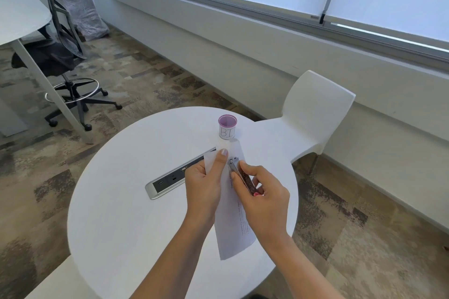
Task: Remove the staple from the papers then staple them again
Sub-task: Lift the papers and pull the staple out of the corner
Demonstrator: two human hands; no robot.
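Two grips over a round white tabletop (121,201), both clamped. Far left, a black office chair (63,51) on carpet. Inset power strip (167,181) partly behind the left grip (204,182), thumb and fingers pinching the papers (234,233) near their top edge. Beyond them, a purple cup (227,127) marked "BI". Right grip (264,199) curled round a silver metal tool (243,177), tip against the papers' top. Far right, a white chair (313,114).

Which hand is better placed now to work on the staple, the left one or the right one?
The right hand, I think. It grips the metal tool, whose tip sits against the papers near their top. The left hand pinches the papers and steadies them.
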